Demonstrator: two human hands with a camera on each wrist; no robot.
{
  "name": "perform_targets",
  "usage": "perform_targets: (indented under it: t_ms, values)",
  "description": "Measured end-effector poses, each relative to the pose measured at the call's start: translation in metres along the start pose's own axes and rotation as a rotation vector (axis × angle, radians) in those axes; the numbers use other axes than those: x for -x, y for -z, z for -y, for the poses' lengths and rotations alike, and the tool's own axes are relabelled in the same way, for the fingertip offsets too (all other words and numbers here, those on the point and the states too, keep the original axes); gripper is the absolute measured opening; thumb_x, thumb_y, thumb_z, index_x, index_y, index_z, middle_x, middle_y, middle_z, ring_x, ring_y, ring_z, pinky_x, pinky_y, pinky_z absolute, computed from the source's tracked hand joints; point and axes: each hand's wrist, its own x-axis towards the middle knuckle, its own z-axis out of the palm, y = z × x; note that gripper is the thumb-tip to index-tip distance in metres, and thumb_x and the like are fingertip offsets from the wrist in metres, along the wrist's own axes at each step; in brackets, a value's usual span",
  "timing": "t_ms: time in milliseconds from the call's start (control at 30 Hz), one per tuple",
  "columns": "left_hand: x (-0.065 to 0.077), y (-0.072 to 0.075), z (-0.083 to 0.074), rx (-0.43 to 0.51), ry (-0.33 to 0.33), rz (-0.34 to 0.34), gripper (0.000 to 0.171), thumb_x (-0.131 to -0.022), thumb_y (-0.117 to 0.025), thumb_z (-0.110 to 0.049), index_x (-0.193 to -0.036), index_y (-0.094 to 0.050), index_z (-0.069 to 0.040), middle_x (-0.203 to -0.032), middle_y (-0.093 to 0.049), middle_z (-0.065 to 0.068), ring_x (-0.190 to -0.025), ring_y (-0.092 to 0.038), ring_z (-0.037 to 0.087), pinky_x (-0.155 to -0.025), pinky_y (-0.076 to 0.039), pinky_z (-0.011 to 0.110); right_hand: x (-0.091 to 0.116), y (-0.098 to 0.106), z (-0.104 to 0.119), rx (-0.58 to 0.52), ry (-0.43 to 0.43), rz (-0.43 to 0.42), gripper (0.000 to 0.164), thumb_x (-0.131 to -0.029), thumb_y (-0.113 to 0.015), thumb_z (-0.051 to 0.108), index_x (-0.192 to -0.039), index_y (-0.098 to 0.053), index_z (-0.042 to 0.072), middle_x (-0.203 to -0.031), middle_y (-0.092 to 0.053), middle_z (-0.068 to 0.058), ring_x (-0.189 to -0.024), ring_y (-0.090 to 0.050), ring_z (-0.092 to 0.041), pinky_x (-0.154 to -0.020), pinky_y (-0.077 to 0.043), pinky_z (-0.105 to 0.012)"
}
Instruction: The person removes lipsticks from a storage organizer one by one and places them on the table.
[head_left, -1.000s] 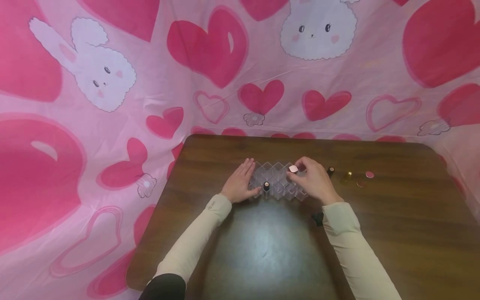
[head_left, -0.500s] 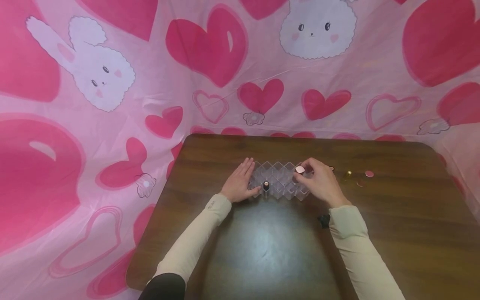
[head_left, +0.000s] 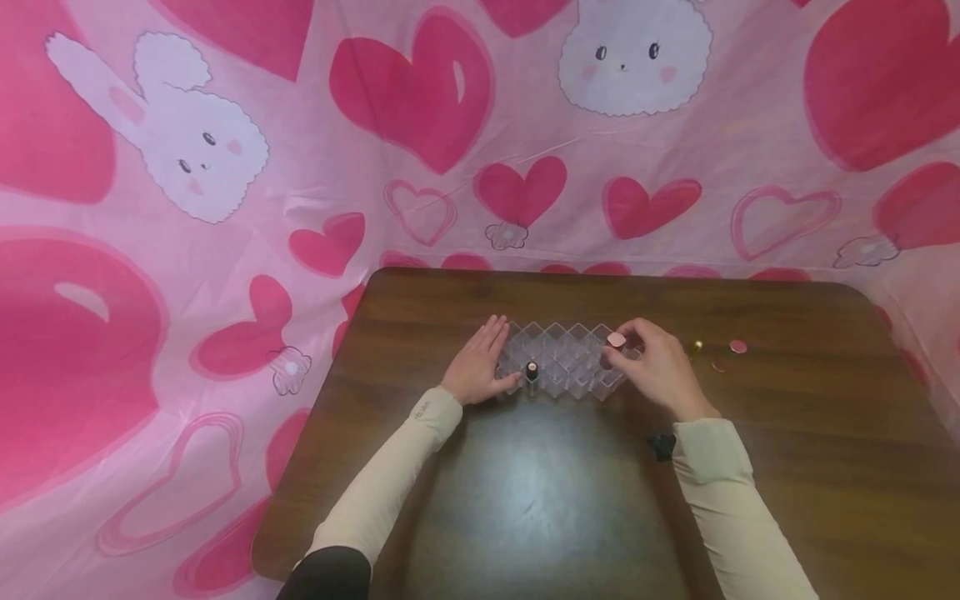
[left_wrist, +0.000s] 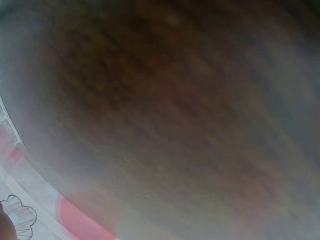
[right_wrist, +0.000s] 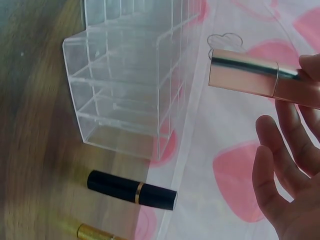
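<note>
My right hand (head_left: 663, 371) pinches a shiny rose-gold lipstick tube (right_wrist: 242, 75) between thumb and fingers, over the right end of a clear acrylic lipstick organizer (head_left: 562, 358). The tube's flat pink end (head_left: 616, 340) faces up. With straight fingers, my left hand (head_left: 474, 369) rests against the organizer's left end. One black lipstick (head_left: 532, 372) stands in a front compartment near the left thumb. A blurred surface fills most of the left wrist view.
Beyond the organizer's right end stand a black lipstick with a gold band (right_wrist: 115, 187), a gold tube (head_left: 698, 344) and a pink-topped one (head_left: 738, 346). A dark object (head_left: 662, 447) lies by the right sleeve. Heart-patterned cloth (head_left: 435, 92) hangs behind the table.
My right hand has moved right along the organizer with the rose-gold lipstick tube, now covering the black lipstick beyond its end in the head view. My left hand has stayed still.
</note>
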Motion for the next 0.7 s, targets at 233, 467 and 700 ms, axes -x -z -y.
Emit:
perform_targets:
  t_ms: [233,467,700]
  values:
    - [-0.001,-0.001,0.001,-0.012,-0.001,0.0,0.092,-0.087,-0.045,-0.063,-0.152,-0.024,-0.002,-0.162,-0.019,0.011,-0.152,-0.012,0.024,-0.123,-0.014,0.032,0.004,0.008,-0.007,0.023,0.023,-0.058,0.025,-0.085,-0.07,0.023,-0.102,-0.061,0.008,-0.094,-0.065,-0.013,-0.082,-0.057,-0.028,-0.071,-0.046,-0.036]
    - [-0.002,-0.002,0.002,-0.003,-0.003,0.0,0.093,-0.087,-0.047,-0.063,-0.152,-0.024,-0.001,-0.162,-0.019,0.011,-0.151,-0.012,0.024,-0.123,-0.014,0.032,0.01,0.019,-0.01,0.032,-0.034,-0.041,0.026,-0.086,-0.069,0.025,-0.105,-0.06,0.009,-0.098,-0.064,-0.012,-0.084,-0.056,-0.027,-0.07,-0.048,-0.034]
    - [-0.001,-0.002,0.001,0.014,0.002,-0.005,0.092,-0.087,-0.047,-0.062,-0.152,-0.024,-0.001,-0.162,-0.019,0.011,-0.152,-0.012,0.024,-0.123,-0.014,0.033,0.013,0.025,-0.017,0.036,-0.012,-0.076,0.025,-0.086,-0.07,0.023,-0.103,-0.06,0.007,-0.098,-0.065,-0.014,-0.084,-0.058,-0.028,-0.072,-0.047,-0.038]
